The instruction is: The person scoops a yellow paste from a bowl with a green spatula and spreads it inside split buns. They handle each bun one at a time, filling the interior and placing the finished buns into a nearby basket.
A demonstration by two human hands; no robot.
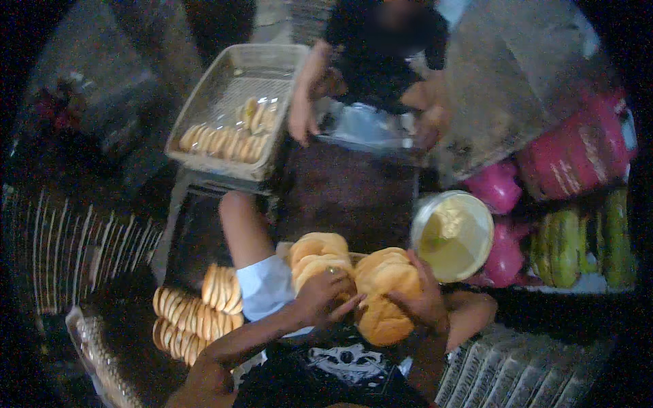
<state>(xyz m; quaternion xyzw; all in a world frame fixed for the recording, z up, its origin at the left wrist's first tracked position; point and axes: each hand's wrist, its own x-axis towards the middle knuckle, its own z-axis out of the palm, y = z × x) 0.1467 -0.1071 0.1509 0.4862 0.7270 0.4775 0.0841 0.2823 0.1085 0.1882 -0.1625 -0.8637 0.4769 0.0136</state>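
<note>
Two stacks of round golden buns lie close in front of me at the middle. My left hand [328, 297], a ring on one finger, curls over the near part of the left bun stack [318, 246], with a finger reaching toward the other stack. The right bun stack [389, 272] is in the grip of my right hand [423, 299], its fingers along the right side and thumb across the top. The nearest bun [383, 322] tilts toward my lap. What lies under the buns is mostly hidden, and the hands are slightly blurred.
Right of the buns stands a tub of pale yellow spread [452, 231]. Rows of buns [197, 323] sit at my left. A plastic crate [235, 75] with more buns is beyond. Across from me, a person handles a clear plastic bag [367, 126]. Pink bags [578, 149] lie right.
</note>
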